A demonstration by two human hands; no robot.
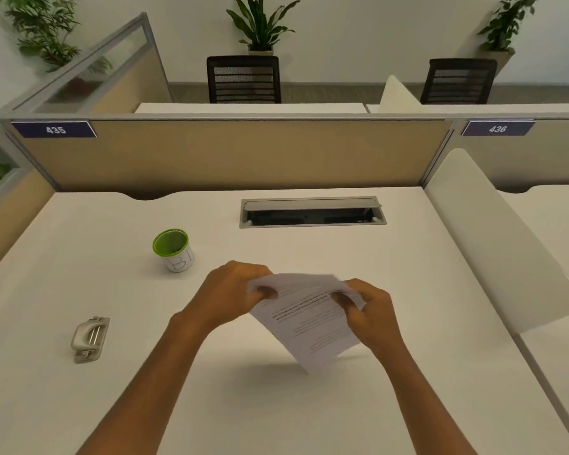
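**Above the desk [309, 415], sheets in both hands**

Far left, a hole punch [91, 339] lies flat, with a green-rimmed cup [174, 251] beyond it. The left hand [230, 290] pinches the top corner of the printed sheets [312, 326], which hang tilted off the surface. The right hand [368, 313] pinches their right edge.

place: open-plan office — cubicle partitions [230, 152] | numbered desk signs [55, 129] | mesh chairs [243, 79]
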